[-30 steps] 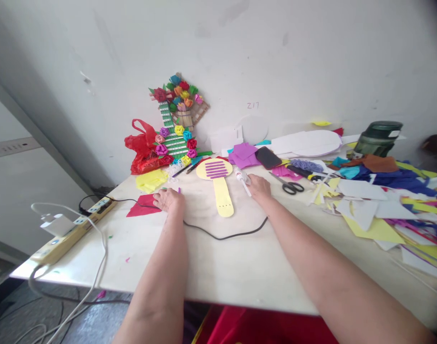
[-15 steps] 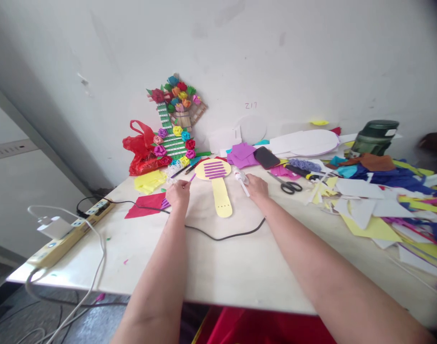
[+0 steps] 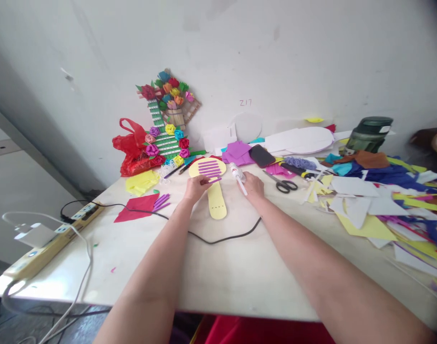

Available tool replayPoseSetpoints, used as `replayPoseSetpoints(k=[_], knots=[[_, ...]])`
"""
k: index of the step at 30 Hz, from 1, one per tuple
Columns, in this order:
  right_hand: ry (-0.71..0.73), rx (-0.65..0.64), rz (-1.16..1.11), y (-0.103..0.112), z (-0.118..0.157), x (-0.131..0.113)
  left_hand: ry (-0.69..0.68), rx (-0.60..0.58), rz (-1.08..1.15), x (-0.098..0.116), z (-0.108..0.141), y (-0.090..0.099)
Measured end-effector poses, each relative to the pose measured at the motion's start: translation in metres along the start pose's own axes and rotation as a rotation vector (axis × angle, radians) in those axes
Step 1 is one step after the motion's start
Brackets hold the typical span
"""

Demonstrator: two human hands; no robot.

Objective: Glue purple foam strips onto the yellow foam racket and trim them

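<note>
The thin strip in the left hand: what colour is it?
The strip in the left hand is purple, seen best in the head view.

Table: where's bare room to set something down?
Bare: tabletop between left forearm and right forearm, nearer than the black cable. Also left, bordered by the red sheet, white cable and left forearm, bar tiny scraps. Crowded: right side under coloured offcuts, and the back, from red bag to green bottle.

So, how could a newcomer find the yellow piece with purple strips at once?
On the pale table, go to the left hand. Partly hidden by it lies the yellow piece, with oval head and long handle. Unlike the yellow sheet near the red bag, it carries parallel purple strips.
</note>
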State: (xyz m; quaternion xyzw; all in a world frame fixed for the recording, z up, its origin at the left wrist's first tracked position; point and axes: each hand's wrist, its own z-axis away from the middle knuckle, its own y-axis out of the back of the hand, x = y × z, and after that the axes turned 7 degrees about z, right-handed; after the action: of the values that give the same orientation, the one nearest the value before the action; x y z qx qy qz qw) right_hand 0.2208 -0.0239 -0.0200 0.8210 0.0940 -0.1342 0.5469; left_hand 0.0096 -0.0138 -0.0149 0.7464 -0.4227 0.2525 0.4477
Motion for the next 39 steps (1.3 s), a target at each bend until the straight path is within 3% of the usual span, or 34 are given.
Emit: replayPoseSetpoints(k=[12,19,25,31,39], knots=[[-0.09,0.038,-0.128,-0.009,-0.029,-0.005,0.072,0.013,0.012,-0.022,-0.02,0.004],[-0.034,0.032,-0.162,-0.016,-0.023,-0.006,-0.06,-0.06,-0.062,-0.04,-0.029,0.002],[0.043,0.028,-0.138,-0.018,-0.02,-0.011,-0.068,-0.075,-0.172,-0.038,-0.029,-0.002],[0.033,0.026,-0.161,-0.019,-0.019,-0.01,-0.08,-0.107,-0.218,-0.036,-0.028,-0.002],[0.039,0.04,-0.173,-0.016,-0.018,-0.012,-0.125,-0.114,-0.179,-0.041,-0.028,0.0]])
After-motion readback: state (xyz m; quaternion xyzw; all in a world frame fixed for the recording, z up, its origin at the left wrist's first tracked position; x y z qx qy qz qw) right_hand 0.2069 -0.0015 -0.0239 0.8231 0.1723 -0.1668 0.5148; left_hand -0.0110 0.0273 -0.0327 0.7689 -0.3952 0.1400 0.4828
